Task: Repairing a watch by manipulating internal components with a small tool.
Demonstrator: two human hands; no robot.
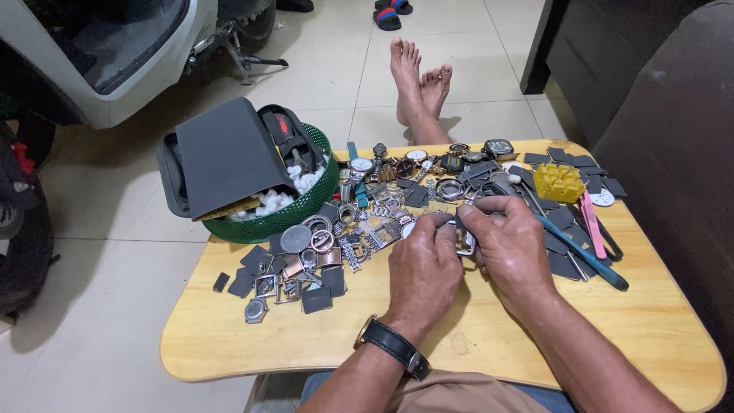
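Both hands meet over the middle of a small wooden lap table [535, 344]. My left hand [422, 269], with a black-strapped wristwatch on its wrist, and my right hand [511, 246] together pinch a small silver watch case [464, 239] between their fingertips. Most of the case is hidden by the fingers. Loose watch parts [329, 245] lie just to the left: metal cases, bezels, bracelet links and dark square pieces. Several whole watches [417, 159] lie in a row along the table's far edge.
A green round basket [287, 218] at the table's far left holds a grey pouch, white pieces and tools. A yellow block [558, 182], a pink tool [590, 222] and a blue-handled tool [585, 256] lie at right. Bare feet [419, 84] rest on the tiled floor beyond.
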